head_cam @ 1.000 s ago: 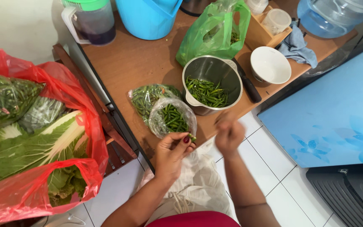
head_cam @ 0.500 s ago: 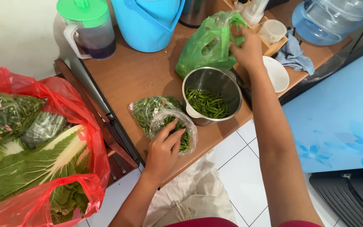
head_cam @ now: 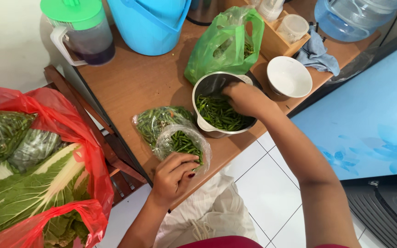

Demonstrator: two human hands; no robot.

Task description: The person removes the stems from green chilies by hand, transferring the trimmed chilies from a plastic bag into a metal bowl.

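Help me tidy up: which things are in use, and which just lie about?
In use: steel pot of chillies under right hand; clear chilli bag at left hand.
Lying about: white bowl, green bag, jug, blue bucket, cloth.

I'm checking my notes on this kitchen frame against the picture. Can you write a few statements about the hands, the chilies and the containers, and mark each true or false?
1. The right hand reaches into the round steel pot holding green chilies. True.
2. The left hand rests at the clear plastic bag of green chilies near the table edge. True.
3. The white ceramic bowl is full of chilies. False: it is empty.
4. The green plastic bag lies on the floor. False: it sits on the brown wooden table, behind the pot.
5. The clear jug has a red lid. False: its lid is green.
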